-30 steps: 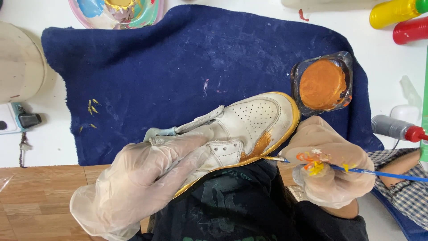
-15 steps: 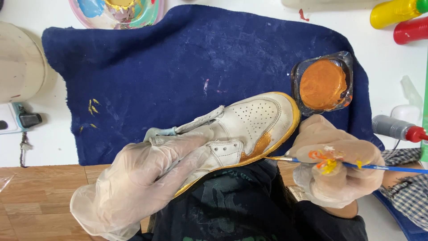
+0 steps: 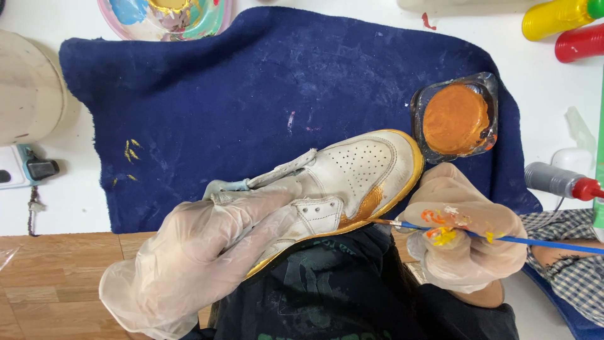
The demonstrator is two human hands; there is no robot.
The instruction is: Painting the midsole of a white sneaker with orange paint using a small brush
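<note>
My left hand [image 3: 207,252], in a clear glove, grips a white sneaker [image 3: 343,179] around its middle and heel, with the toe pointing up and right. The sneaker's sole edge and a side patch are painted gold-orange. My right hand [image 3: 462,233], also gloved and smeared with orange and yellow paint, holds a thin blue-handled paintbrush [image 3: 503,239]. The brush tip touches the sneaker's lower side near the painted patch. A clear plastic cup of orange paint [image 3: 456,119] sits just above my right hand on a dark blue towel [image 3: 251,94].
A round paint palette [image 3: 167,12] lies at the top. Yellow [image 3: 557,16] and red [image 3: 579,43] paint bottles lie at the top right. A grey tube with a red cap [image 3: 560,182] lies at the right. A white round object [image 3: 25,94] sits left; wood floor shows below.
My right hand has shifted slightly down and right, and the brush tip has slid along the sneaker's lower edge. My left hand and the sneaker stay put.
</note>
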